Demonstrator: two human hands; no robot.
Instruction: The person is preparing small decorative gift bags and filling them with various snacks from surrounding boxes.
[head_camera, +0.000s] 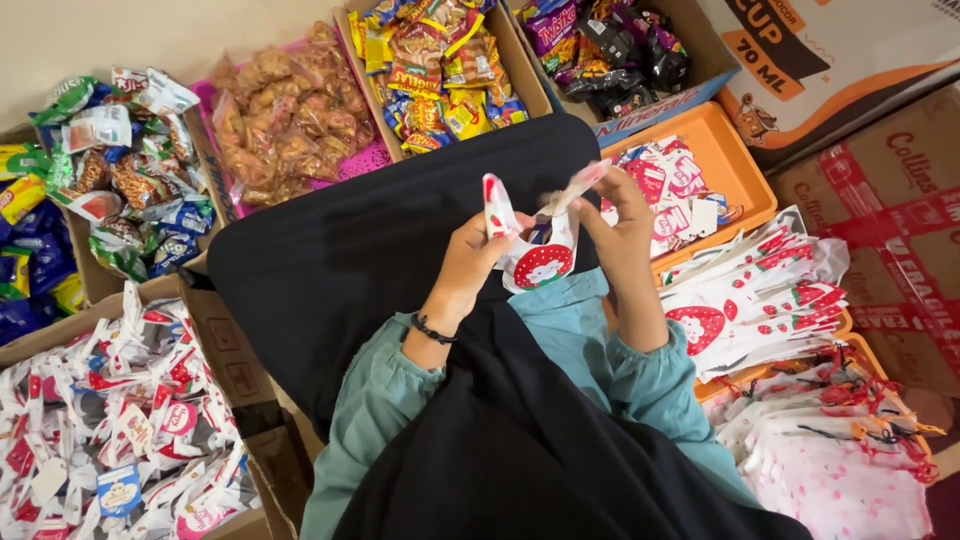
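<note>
One small gift bag (541, 262) is pinched by both hands. The left hand (470, 262) and the right hand (622, 215) are closed on its top. Two orange trays (735, 165) sit beside them.

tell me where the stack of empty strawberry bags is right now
In the head view, the stack of empty strawberry bags lies on the person's right side, on the orange tray, just beyond the right hand.
</note>
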